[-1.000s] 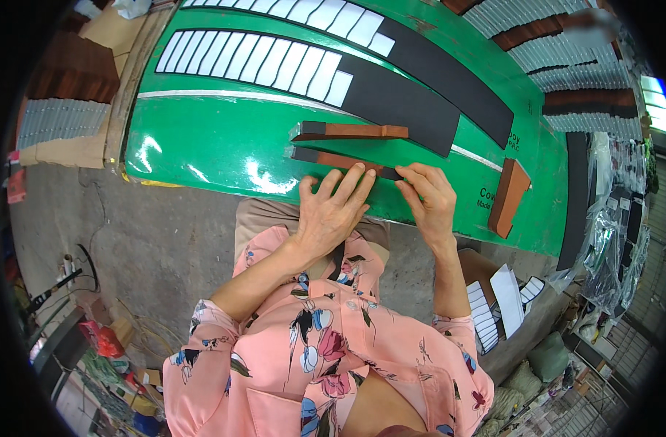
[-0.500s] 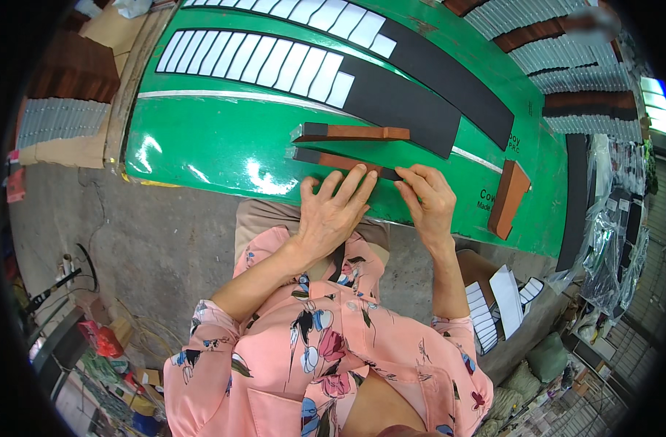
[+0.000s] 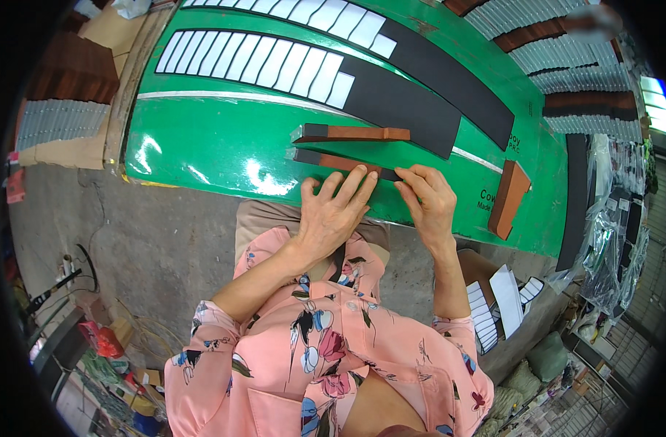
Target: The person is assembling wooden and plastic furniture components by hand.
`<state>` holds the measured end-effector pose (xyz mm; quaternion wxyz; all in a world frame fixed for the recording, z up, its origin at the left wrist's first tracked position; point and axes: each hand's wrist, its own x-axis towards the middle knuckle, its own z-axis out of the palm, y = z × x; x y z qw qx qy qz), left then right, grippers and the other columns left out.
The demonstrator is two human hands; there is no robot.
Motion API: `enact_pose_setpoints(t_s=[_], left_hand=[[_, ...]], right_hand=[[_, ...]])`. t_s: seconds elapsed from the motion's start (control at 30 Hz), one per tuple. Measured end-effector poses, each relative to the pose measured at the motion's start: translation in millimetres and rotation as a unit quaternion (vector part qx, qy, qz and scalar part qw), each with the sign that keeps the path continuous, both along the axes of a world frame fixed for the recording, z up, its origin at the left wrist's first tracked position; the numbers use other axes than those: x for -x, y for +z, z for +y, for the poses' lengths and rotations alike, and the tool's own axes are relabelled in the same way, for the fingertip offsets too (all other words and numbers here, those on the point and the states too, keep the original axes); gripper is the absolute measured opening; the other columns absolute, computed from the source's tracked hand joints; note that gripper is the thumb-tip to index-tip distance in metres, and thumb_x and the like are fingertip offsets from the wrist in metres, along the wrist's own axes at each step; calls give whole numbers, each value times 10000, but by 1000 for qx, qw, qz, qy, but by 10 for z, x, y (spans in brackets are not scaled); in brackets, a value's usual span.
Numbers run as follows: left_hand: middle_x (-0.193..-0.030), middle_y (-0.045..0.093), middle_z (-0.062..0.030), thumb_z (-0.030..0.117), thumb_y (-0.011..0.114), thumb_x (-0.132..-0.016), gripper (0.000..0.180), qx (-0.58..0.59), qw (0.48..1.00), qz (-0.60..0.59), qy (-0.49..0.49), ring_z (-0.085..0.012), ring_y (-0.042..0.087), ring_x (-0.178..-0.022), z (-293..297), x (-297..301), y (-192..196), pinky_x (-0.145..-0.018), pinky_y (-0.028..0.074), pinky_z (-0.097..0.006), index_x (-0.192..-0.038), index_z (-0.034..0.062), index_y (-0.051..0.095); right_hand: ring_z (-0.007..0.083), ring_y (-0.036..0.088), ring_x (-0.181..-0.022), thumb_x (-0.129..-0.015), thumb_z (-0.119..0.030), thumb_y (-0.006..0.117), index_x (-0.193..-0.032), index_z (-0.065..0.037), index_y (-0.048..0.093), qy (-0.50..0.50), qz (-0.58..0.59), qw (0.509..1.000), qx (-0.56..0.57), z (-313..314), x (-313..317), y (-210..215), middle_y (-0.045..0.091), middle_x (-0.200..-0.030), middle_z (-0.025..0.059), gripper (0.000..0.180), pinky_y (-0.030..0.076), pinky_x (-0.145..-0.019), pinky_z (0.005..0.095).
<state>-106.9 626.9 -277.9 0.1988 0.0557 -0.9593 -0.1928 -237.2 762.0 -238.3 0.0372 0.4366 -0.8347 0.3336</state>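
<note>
A slim brown bar (image 3: 336,162) with a black left end lies along the near side of the green table (image 3: 194,138). My left hand (image 3: 331,206) is over its right half, fingertips bent down onto it and the thumb on the near side. At the bar's right end is a small black strip (image 3: 388,175). My right hand (image 3: 427,200) pinches this strip between thumb and fingers; whether it is stuck to the bar I cannot tell. Just beyond lies a second brown bar (image 3: 369,133), also black at its left end.
Two long black sheets (image 3: 406,116) bearing rows of white pieces lie farther back. A brown block (image 3: 509,200) stands at the right near the table edge. Stacks of brown and grey pieces (image 3: 63,120) rise at left. More stacks (image 3: 588,73) line the far right.
</note>
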Motion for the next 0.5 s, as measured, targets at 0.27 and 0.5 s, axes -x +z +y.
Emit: enact_pose_setpoints(t_s=[0.27,0.5], left_hand=[[-1292,454,-27,226,699,-733,578,18,1000,0,2,-210,442,-1030,-13,12,22,-786,347,-428,-1276,144,521],[-1228,476,-65,169,667,-733,560,27,999,41,-8,-227,481,-955,-12,80,61,-749,348,-407,-1276,203,531]], right_hand=[[201,599,-758,-706,-46,734,-927,-50,688,6,-7,1000,6,0,22,-37,619,-859,53,226,488,-611,304],[233,605,-827,-738,-59,723,-992,-41,678,-23,-78,996,42,72,20,-114,628,-943,87,259,497,-664,312]])
